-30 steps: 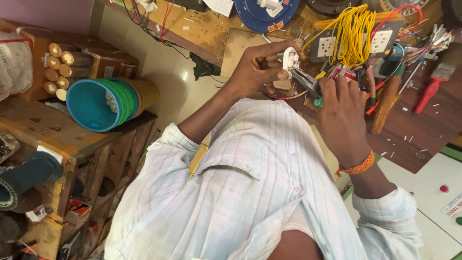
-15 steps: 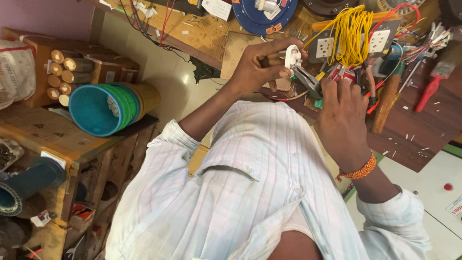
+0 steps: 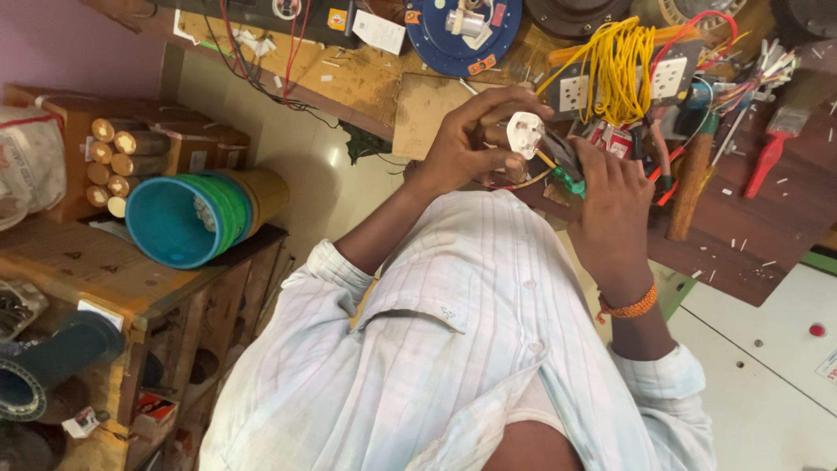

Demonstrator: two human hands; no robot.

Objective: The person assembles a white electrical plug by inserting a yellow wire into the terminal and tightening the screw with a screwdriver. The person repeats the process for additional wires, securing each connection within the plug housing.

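My left hand (image 3: 466, 139) grips a white three-pin plug (image 3: 526, 133) held up in front of my chest. Thin yellow and red wires (image 3: 523, 179) trail from the plug under my fingers. My right hand (image 3: 610, 196), with an orange band at the wrist, is closed around a small tool with a green grip (image 3: 568, 179), its metal tip against the plug. Both hands touch at the plug, above the edge of a brown workbench (image 3: 741, 235).
A yellow wire bundle (image 3: 619, 74) hangs over white sockets (image 3: 667, 77). A blue round disc (image 3: 462, 30), a red-handled brush (image 3: 776, 144) and a wooden handle (image 3: 689, 187) lie on the bench. Nested blue and yellow cups (image 3: 196, 218) lie on a wooden shelf at left.
Both hands stay together at the plug, with only small finger movements. The view has shifted slightly.
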